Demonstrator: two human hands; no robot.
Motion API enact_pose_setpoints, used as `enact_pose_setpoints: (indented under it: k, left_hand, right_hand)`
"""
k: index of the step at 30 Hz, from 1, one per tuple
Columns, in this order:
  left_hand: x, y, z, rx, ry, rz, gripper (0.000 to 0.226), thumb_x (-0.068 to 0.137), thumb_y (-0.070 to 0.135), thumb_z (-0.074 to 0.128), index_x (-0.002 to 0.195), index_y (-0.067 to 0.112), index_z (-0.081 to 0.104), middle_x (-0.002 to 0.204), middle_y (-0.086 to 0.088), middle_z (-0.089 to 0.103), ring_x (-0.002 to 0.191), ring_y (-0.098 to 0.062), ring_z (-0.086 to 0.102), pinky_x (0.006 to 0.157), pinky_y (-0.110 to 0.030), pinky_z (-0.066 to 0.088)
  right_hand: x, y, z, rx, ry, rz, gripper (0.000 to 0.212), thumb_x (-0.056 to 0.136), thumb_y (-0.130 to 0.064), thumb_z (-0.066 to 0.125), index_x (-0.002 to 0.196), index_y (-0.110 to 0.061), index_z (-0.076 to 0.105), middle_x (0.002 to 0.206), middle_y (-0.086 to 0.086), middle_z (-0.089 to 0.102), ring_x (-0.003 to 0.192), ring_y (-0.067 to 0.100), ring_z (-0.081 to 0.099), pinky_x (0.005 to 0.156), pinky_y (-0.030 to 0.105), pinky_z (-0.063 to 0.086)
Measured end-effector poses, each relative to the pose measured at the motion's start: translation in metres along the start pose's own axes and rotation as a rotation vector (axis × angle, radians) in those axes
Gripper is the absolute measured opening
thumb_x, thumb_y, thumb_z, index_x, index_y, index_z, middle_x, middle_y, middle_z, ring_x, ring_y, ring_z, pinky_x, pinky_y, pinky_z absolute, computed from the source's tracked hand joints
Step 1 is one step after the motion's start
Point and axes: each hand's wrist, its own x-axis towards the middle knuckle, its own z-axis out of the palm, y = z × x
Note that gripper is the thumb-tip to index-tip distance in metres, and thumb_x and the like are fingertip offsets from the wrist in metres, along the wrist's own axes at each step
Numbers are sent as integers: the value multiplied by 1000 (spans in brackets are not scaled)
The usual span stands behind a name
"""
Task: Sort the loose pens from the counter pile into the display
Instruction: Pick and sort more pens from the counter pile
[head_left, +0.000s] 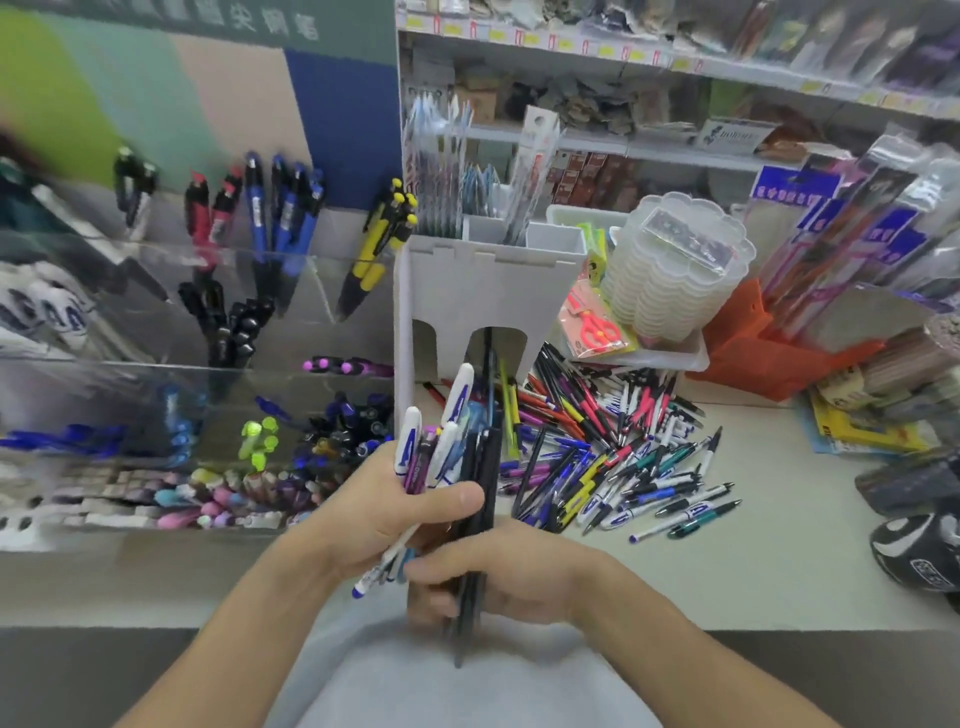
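Above the counter (727, 571), both hands' grip bunches slim plastic pens (457, 457).

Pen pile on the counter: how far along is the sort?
Done: the clear display already has pens standing in several compartments, though which came from this pile cannot be told. In hand: the left hand grips a mixed bundle of pens, with the right hand holding its lower end. Left: a large loose pile remains on the counter, so most of the job is ahead.
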Motion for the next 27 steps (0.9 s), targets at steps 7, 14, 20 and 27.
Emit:
enact_pose_setpoints:
  k: [7,14,20,27]
  left_hand:
    - [-29,6,-27,19,280,78,17,74,28,85,85,19,77,76,-25,68,70,-33,67,62,-41,59]
    - [-75,13,-86,-109,649,248,23,71,35,84,80,19,72,52,0,37,44,-15,31,48,-33,29]
    - [-101,21,-125,-160,770,318,24,76,31,75,74,14,59,50,0,34,44,-17,26,52,-39,22]
    - [-101,25,-152,-200,830,283,15,74,28,73,78,15,68,53,-1,35,47,-18,27,46,-30,26]
  right_hand:
    - [15,-29,24,-662,304,-54,26,99,-29,50,81,-21,67,80,-3,72,61,12,60,60,25,52]
    - [46,-79,41,-498,643,-570,13,94,-14,66,81,-13,67,78,22,64,61,31,67,53,36,59]
    - [105,-136,80,-401,798,-951,12,90,0,67,78,0,66,67,19,64,59,20,61,51,26,50]
    - [165,-137,84,-837,1050,-921,23,87,-19,70,67,-7,67,62,3,67,63,15,66,63,40,54]
